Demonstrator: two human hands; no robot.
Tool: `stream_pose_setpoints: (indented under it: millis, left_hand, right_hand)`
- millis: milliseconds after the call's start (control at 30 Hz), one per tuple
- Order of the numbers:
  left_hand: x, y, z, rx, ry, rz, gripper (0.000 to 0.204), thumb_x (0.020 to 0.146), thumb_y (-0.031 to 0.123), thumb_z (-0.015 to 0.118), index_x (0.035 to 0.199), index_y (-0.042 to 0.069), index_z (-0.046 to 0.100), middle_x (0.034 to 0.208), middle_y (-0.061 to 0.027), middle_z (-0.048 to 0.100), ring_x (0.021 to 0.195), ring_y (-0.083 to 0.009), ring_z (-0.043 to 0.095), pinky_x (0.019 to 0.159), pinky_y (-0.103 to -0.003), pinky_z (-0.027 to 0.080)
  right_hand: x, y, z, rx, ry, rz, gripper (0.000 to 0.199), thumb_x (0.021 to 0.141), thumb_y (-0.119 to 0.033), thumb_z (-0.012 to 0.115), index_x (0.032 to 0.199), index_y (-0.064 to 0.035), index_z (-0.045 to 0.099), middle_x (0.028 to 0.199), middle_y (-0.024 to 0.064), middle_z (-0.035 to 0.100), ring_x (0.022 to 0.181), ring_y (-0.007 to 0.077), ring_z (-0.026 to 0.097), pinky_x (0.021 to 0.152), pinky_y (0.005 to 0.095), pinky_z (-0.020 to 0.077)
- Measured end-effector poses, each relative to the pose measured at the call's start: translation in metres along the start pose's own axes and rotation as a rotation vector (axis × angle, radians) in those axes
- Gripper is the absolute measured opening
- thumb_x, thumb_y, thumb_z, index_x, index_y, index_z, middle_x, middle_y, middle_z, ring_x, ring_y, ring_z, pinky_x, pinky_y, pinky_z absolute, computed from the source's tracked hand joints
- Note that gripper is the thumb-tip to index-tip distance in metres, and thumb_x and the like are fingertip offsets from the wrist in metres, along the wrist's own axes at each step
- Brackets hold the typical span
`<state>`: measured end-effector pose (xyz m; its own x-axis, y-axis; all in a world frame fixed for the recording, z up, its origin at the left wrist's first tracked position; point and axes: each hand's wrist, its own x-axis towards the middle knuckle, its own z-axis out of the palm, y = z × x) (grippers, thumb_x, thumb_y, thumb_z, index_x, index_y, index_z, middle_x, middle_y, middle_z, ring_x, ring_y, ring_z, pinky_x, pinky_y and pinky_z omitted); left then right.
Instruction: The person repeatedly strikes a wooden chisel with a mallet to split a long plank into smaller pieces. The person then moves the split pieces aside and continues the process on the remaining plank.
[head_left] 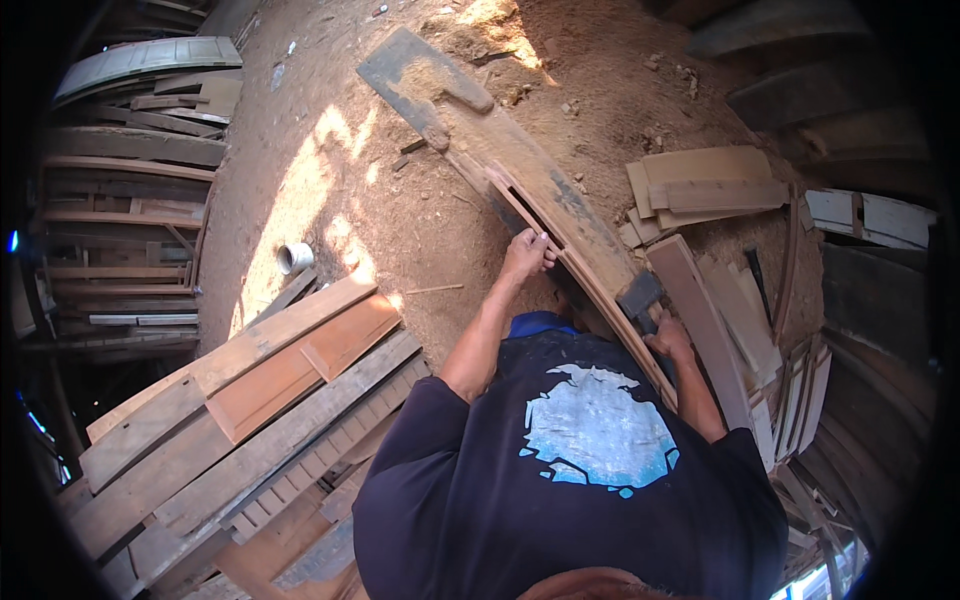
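My left hand point(529, 256) is closed over a long, narrow wooden strip point(606, 302) with a dark slot along its upper part. The strip lies slantwise in front of my body, along the edge of a thick, worn plank point(510, 150) strewn with sawdust. My right hand point(672, 337) is wrapped round the short handle of a hammer. Its dark, blocky hammer head point(639, 293) sits by the plank's near end, right beside the strip. The strip's lower end runs under my right forearm.
Stacked boards point(290, 385) fill the lower left, near a white cylindrical container point(294, 258). Flat panels point(710, 180) and a long board point(700, 330) lie on the right. More timber point(130, 150) lines the left side. Sawdust covers the ground point(330, 150).
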<state>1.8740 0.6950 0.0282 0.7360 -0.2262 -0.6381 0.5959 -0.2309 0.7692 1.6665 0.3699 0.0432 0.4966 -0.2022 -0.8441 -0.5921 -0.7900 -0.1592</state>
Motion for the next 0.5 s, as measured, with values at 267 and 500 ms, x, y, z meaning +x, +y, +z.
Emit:
stream_pose_setpoints:
  millis: [267,500]
  left_hand:
    - [-0.006,-0.002,0.000,-0.022,0.036,-0.021,0.031,0.109,0.030,0.042,0.097,0.003,0.054,0.083,-0.0094,0.070,0.067,-0.0154,0.068,0.061,-0.030,0.056]
    - [-0.046,-0.007,0.045,-0.034,0.134,-0.058,0.051,0.097,0.043,0.064,0.118,0.000,0.047,0.087,-0.0125,0.068,0.068,-0.0159,0.067,0.059,-0.031,0.057]
  right_hand:
    - [-0.003,0.002,-0.004,0.021,-0.014,-0.045,0.073,0.076,-0.031,0.080,0.135,-0.0017,0.048,0.133,0.0253,0.062,0.127,0.0414,0.057,0.105,0.0490,0.0463]
    - [-0.013,-0.001,-0.002,-0.047,0.028,-0.089,0.072,0.078,-0.028,0.079,0.137,-0.0042,0.046,0.135,0.0247,0.060,0.128,0.0400,0.056,0.105,0.0494,0.0465]
